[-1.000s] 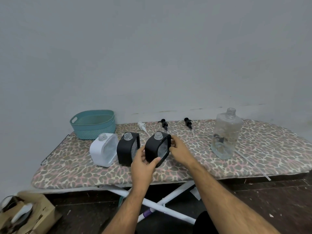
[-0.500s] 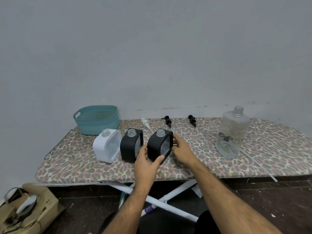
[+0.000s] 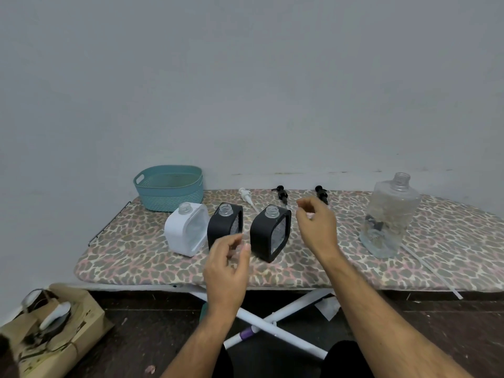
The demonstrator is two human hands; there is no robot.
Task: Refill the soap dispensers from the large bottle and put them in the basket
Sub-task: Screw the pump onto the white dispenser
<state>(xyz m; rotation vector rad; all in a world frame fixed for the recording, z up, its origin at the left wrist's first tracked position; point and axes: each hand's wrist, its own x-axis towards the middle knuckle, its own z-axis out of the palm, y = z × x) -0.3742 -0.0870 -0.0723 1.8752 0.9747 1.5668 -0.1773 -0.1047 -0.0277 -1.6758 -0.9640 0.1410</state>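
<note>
I had the long ironing board with its leopard-print cover in front of me, and at its right end stood the large clear plastic bottle, uncapped and upright, well apart from the rest. At the far left sat the teal woven plastic basket, holding nothing I could see. Between them stood the three open-necked dispensers in a row: the white square dispenser, the left black square dispenser just beside it, and the right black square dispenser a little apart. My right hand hovered just right of that last one, fingers loosely curled, holding nothing; my left hand hung near its left side, equally slack and unladen. I judged the next step was to fetch the bottle, so I wanted a firm grasp round its body, a slow tilt over one narrow neck, and my other hand steadying that dispenser. The three pump heads, one white and two black, lay at the far edge.
</note>
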